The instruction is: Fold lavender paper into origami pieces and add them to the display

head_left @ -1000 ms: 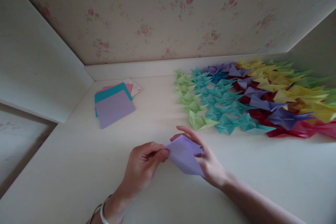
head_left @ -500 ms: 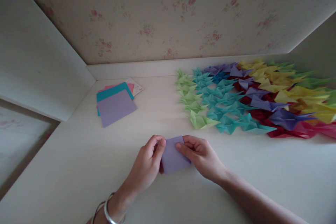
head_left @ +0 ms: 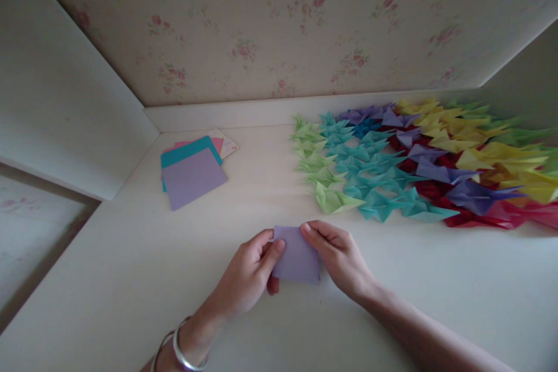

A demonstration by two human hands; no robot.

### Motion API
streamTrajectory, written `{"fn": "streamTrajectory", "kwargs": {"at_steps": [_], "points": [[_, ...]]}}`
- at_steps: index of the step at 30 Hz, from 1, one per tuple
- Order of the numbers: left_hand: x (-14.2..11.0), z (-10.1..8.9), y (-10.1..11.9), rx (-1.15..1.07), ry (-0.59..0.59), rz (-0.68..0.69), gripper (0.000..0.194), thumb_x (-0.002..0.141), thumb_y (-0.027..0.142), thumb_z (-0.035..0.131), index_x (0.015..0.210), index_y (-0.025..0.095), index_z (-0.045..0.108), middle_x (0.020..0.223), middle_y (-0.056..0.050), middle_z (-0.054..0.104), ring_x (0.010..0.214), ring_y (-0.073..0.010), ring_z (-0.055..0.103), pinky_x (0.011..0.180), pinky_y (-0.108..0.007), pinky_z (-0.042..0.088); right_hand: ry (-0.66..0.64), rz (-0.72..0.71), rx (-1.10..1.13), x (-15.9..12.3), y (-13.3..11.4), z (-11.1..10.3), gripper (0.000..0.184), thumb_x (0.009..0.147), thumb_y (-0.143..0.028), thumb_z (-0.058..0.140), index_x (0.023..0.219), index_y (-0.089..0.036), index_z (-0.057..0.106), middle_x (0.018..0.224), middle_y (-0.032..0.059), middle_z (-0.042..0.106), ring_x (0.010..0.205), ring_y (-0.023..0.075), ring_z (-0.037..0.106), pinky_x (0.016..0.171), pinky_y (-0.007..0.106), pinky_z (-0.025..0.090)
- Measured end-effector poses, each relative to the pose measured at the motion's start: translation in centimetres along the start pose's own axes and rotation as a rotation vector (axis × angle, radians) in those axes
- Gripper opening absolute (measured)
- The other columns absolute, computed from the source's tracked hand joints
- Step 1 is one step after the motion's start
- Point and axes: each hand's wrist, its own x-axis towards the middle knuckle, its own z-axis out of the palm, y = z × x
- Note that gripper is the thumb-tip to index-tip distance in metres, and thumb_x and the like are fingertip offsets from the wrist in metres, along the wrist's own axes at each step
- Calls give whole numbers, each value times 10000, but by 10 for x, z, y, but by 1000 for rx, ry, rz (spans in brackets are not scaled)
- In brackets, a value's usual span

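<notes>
A small square of folded purple origami paper is held just over the white tabletop, between both hands. My left hand pinches its left edge, thumb on top and fingers behind. At the upper right corner, my right hand grips the paper with the thumb on its face; the fingers behind are partly hidden. Silver bracelets circle my left wrist. How many layers the fold has, I cannot tell.
Loose paper sheets lie at the left, a purple sheet above a teal sheet and pink paper. Rows of folded paper cranes in several colours cover the back right. A flowered wall stands behind the white table.
The purple paper has turned slightly and shifted a little right. My left thumb has moved further onto it, and my right thumb has slid up to the top corner.
</notes>
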Motion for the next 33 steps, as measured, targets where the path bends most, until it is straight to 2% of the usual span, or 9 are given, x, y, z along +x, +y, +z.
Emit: {"fn": "streamTrajectory", "kwargs": {"at_steps": [5,7,9,12,15,19,21,27,33], "points": [[2,-2,-1,24,103,37,361,933,517,534,803,185,591,603,55,503,462,-86,412,407,-186,291,6,-58,0,2,-1,2,419,886,-525,581,656,-175,597,606,-25,449,578,127,403,512,244,307],[3,-4,0,-5,153,51,330,923,500,563,890,179,630,668,29,570,516,-97,457,432,-187,314,-22,-35,61,3,-1,1,319,860,-480,620,820,-170,685,612,-26,506,592,136,461,541,245,359],[3,-7,3,-52,221,49,337,911,492,588,1064,193,620,653,41,570,499,-99,458,421,-185,314,-35,-8,132,4,-2,0,338,822,-428,663,1040,-174,704,614,-28,564,610,151,523,580,259,420],[0,-12,8,-117,267,76,412,911,495,590,1209,213,547,585,81,490,437,-95,435,390,-185,337,-42,-3,155,3,-4,-2,291,786,-373,687,1001,-189,756,685,8,664,657,169,582,628,287,474],[-6,-16,11,-153,174,143,380,909,503,590,1114,184,603,677,27,558,533,-121,533,471,-224,468,-27,3,163,1,-6,-5,198,776,-353,690,833,-200,801,763,38,718,684,177,596,644,296,488],[-13,-21,9,-235,-51,160,468,836,479,706,1185,185,605,832,-40,638,705,-166,603,630,-286,539,28,18,220,1,-7,-7,196,788,-345,699,851,-194,808,776,47,729,697,181,601,646,295,491],[-13,-22,8,-268,-98,144,534,786,440,774,1226,198,591,853,-41,649,725,-165,610,646,-279,535,37,13,243,1,-5,-8,193,798,-346,706,862,-195,806,788,45,734,703,179,606,648,292,494],[-9,-22,11,-278,6,166,330,845,380,732,1095,177,660,821,-35,681,678,-157,658,606,-261,559,-132,-69,369,-4,1,-11,275,855,-403,711,1034,-201,760,787,44,724,686,171,648,654,298,508],[-9,-22,14,-439,17,168,293,855,396,715,1040,171,689,756,-31,699,666,-171,677,568,-246,558,-276,-108,428,-11,-6,-14,332,813,-372,773,1104,-220,719,752,21,715,652,160,672,642,291,522]]}}
